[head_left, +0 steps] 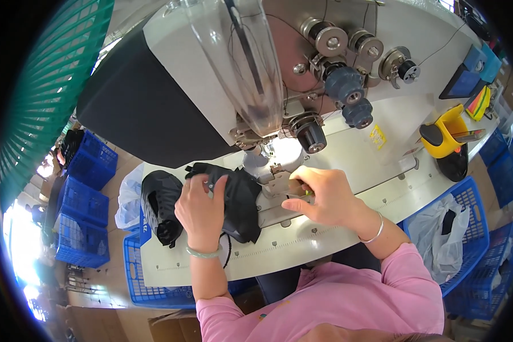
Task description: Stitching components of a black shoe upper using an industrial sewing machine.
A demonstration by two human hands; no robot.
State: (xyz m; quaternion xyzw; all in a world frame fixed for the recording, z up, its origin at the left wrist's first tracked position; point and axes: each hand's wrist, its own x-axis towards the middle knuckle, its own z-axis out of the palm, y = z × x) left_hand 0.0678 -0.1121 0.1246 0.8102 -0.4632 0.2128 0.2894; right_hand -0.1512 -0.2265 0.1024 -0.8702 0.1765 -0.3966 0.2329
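My left hand (201, 211) is closed on the left part of a black shoe upper (240, 205), with thumb and forefinger close together. A small pale spot shows between those fingers, too small to name. The upper lies on the sewing machine's pale table, just left of the needle area (271, 162). My right hand (328, 196) is right of the needle area, apart from the upper. Its fingers are curled around something small that is mostly hidden, with a yellow-green bit showing. Left of my left hand, a black-and-grey shoe upper (161, 199) lies on the table.
Thread tension knobs (345, 85) and a clear guard (239, 62) sit on the machine head above my hands. A yellow holder (443, 134) stands at the right. Blue crates (477, 219) flank the table, one with plastic bags inside. A green fan grille (57, 74) is at the upper left.
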